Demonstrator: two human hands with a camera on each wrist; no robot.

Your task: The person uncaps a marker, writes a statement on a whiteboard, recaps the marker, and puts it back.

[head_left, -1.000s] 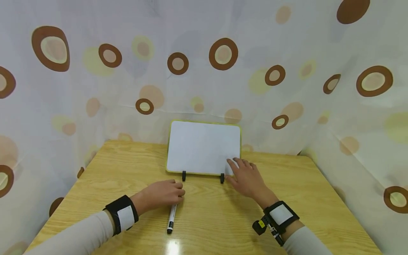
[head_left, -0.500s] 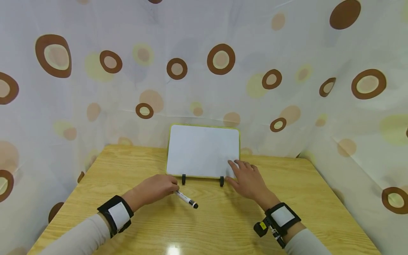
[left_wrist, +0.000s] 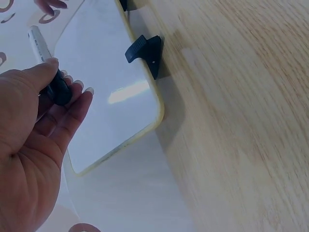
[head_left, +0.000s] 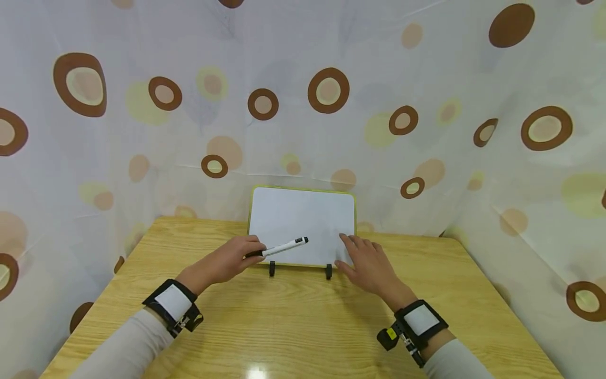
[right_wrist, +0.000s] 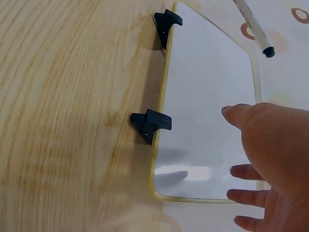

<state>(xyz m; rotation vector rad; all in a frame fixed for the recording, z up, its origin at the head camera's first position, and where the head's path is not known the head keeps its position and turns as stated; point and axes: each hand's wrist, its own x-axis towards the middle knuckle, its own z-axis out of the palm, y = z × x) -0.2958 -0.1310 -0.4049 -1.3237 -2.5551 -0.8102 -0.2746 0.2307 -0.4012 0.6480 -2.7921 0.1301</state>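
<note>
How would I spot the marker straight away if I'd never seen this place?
Find the yellow-edged whiteboard propped up on the wooden table. In front of it, the person's left hand grips the marker. It is a slim white stick with black ends, whereas the black supports at the board's lower edge are short and stubby.

Circle-patterned backdrop (head_left: 293, 47) behind wooden table (head_left: 284, 321).
</note>
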